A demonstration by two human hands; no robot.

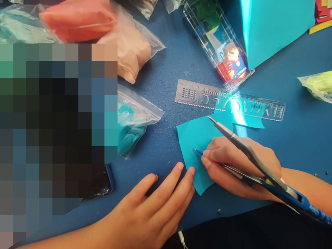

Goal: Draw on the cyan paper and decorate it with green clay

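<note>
My right hand (241,166) grips a drawing compass (249,152) with a blue handle and two spread legs. One leg runs through my fingers, its point touching a turquoise sheet of paper (199,133); the other leg sticks out above my knuckles. Faint marks show near the point. My left hand (155,211) lies flat with its fingers spread, fingertips at the paper's lower left edge. Beyond the sheet lies a clear plastic ruler (193,93), partly over a turquoise paper piece with a bright glare.
A clear box (199,38) with a cartoon figure printed on it stands behind the ruler. Bagged red (80,20), peach (132,52) and teal (129,128) soft lumps lie left. A larger turquoise sheet (282,31) is at back right, a yellow-green bag (319,86) further right. A blurred block hides the left.
</note>
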